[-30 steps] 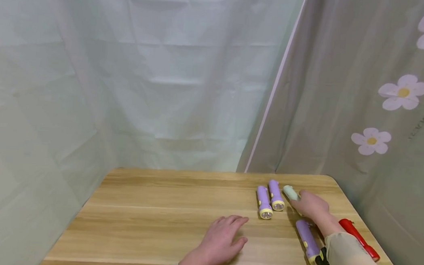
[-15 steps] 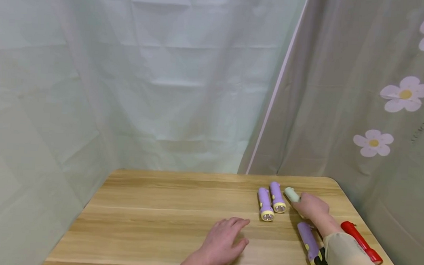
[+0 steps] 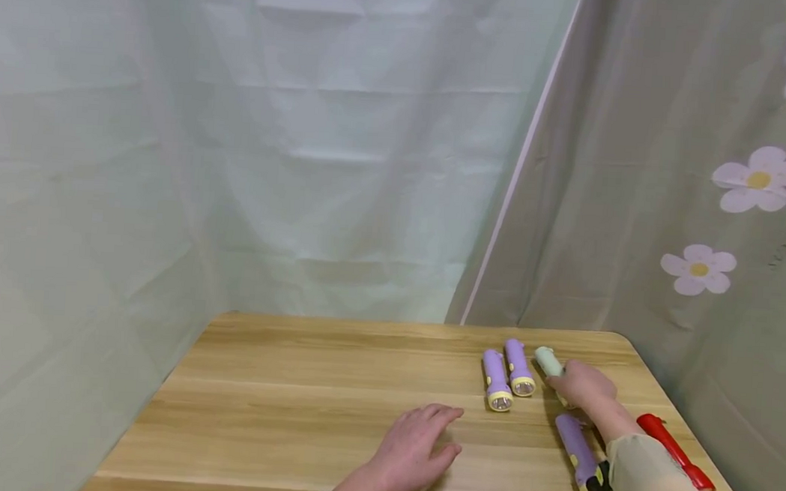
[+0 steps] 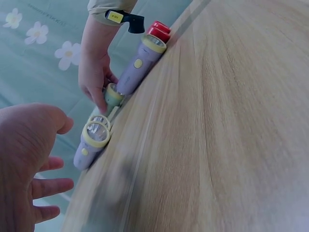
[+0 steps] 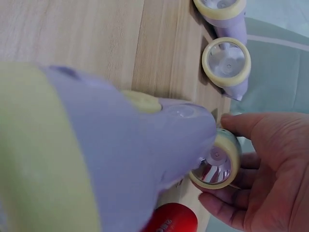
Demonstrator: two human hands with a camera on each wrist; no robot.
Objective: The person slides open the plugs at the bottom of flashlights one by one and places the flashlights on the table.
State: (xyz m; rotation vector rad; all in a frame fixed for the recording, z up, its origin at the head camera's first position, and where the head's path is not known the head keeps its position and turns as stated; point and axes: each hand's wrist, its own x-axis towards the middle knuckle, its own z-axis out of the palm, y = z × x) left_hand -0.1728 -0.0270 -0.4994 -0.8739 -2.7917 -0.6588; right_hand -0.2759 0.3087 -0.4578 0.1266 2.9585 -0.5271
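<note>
At the table's back right my right hand (image 3: pixel 585 383) holds a mint-green flashlight (image 3: pixel 548 360) between thumb and fingers. In the right wrist view its cream-rimmed lens (image 5: pixel 216 166) faces the camera, and the hand covers part of its body. Two purple flashlights (image 3: pixel 496 381) (image 3: pixel 518 367) lie side by side just left of it. A third purple flashlight (image 3: pixel 576 448) lies nearer, beside my right forearm. My left hand (image 3: pixel 410 453) is over the table's front middle, fingers spread and holding nothing.
A red flashlight (image 3: pixel 676 452) lies right of my forearm, by the right edge of the wooden table (image 3: pixel 275 403). A black wrist strap piece (image 3: pixel 600 485) overlaps the nearer purple flashlight in the head view. Curtains (image 3: pixel 371 161) hang behind the table.
The head view has shifted slightly, so everything sits a little to the right and lower. Both hands stay nearly where they were, the right still at the green flashlight.
</note>
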